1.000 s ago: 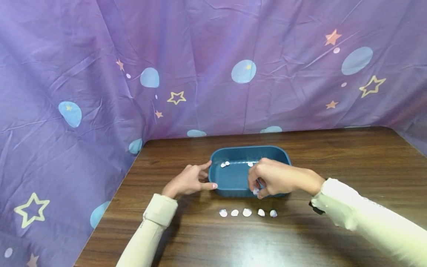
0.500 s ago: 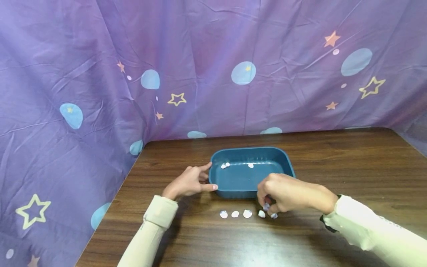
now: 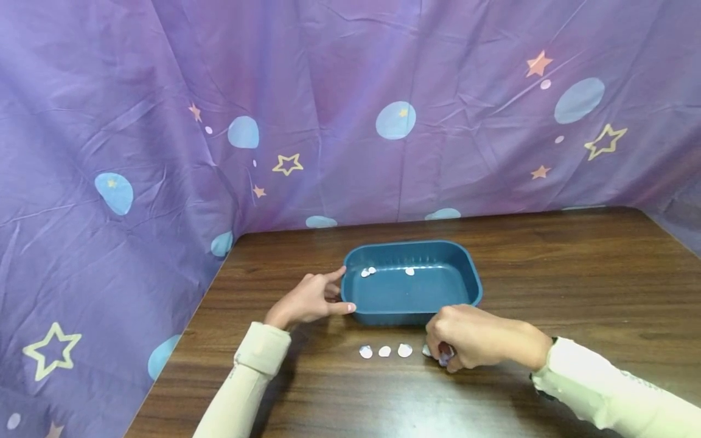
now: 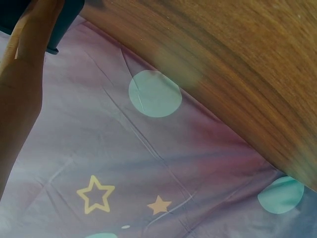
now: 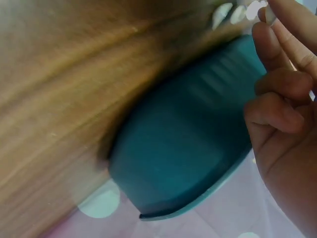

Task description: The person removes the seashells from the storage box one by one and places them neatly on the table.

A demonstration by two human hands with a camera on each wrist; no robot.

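In the head view my left hand (image 3: 309, 299) touches the left end of a blue plastic tub (image 3: 411, 313), thumb and index finger spread and straight at its rim. My right hand (image 3: 465, 337) is low over the table in front of the tub, at the right end of a row of small whitish shells. Its thumb and fingers pinch a shell (image 3: 446, 356), partly hidden. Another shell (image 3: 426, 351) peeks out beside the fingertips. Farther left in the row lie three shells, the middle shell (image 3: 385, 351) among them. Inside the tub are a shell (image 3: 409, 271) and a small pair (image 3: 368, 272).
The brown wooden table (image 3: 575, 274) carries the tub and the row. A purple curtain (image 3: 339, 121) with stars and blue spots hangs behind it and along its left side. The right wrist view shows the tub's wall (image 5: 183, 129) close to the hand.
My right hand has moved from over the tub's front rim down toward the row's right end, carrying a shell. The left hand has stayed at the tub's left end.
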